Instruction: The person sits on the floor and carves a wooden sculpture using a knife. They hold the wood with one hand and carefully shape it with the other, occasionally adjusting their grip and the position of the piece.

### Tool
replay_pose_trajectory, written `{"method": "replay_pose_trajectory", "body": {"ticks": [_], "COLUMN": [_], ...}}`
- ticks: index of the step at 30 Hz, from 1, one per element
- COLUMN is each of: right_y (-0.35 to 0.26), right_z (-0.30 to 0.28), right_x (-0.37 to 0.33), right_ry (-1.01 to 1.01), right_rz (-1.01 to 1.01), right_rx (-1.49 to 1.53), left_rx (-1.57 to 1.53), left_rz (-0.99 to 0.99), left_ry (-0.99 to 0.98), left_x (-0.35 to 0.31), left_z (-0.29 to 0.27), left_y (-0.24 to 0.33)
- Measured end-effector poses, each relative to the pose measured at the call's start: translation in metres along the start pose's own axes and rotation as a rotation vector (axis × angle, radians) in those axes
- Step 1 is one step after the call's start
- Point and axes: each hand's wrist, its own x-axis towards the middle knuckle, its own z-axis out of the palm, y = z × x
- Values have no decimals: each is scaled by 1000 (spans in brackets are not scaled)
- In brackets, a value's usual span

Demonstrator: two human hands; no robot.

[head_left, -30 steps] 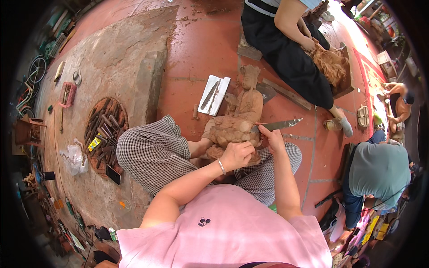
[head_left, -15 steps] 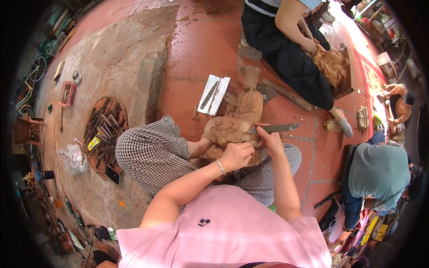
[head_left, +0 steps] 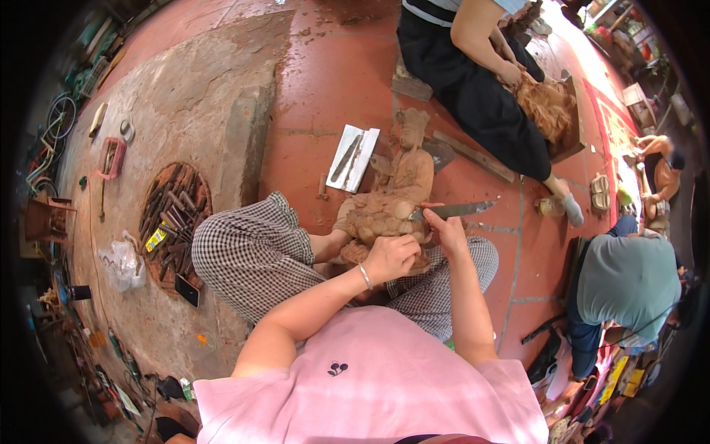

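A carved brown wooden statue of a seated figure (head_left: 399, 194) lies across my lap, its head pointing away from me. My left hand (head_left: 388, 258) grips the statue's base from below, a bracelet on the wrist. My right hand (head_left: 447, 229) holds a long flat metal carving blade (head_left: 452, 211), whose near end rests on the statue's base while the other end points right.
A white tray with tools (head_left: 353, 157) lies on the red tiled floor beyond the statue. A round basket of chisels (head_left: 172, 220) and a black phone (head_left: 186, 291) sit to my left. Another person (head_left: 473, 81) carves ahead; one in a grey shirt (head_left: 625, 277) sits at right.
My right hand and the blade have shifted slightly lower against the statue's base. The left hand keeps its hold.
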Motion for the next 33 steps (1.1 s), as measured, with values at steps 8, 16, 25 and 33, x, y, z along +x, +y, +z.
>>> {"method": "replay_pose_trajectory", "body": {"ticks": [8,16,25,33], "right_y": [3,2,-6,3], "right_z": [9,-6,5,3], "right_x": [-6,0,-3,-1], "right_ry": [83,5,37,42], "right_rz": [-38,17,45,-68], "right_rx": [25,34,57,42], "left_rx": [-19,-15,-14,-13], "left_rz": [12,3,1,0], "left_ry": [4,-7,-3,-2], "left_x": [1,-1,0,2], "left_z": [1,2,1,-1], "left_y": [0,-1,0,1]}}
